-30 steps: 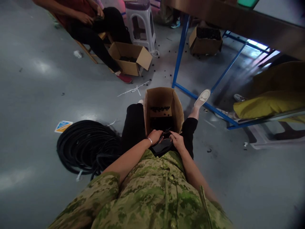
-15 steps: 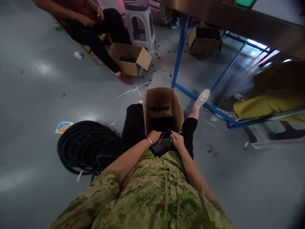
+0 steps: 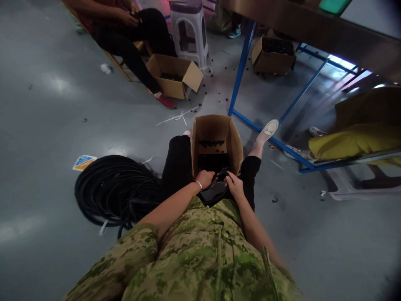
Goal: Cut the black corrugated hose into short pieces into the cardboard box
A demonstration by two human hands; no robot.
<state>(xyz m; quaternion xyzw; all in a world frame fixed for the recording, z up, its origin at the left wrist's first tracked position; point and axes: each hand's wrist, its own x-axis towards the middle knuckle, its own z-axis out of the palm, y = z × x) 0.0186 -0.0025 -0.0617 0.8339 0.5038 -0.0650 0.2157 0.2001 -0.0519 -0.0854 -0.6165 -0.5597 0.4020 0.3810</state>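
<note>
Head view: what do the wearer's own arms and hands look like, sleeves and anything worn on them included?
The left hand is ungloved, with a thin, silvery bracelet at its wrist. The right hand is ungloved too, with no bracelet showing. The short sleeves are camouflage, with irregular blotches in greens and tan.

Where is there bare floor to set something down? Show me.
Bare floor lies left of the black coil; more opens right of the right forearm. Crowded: between the red shoe and blue table leg, with black bits scattered.
</note>
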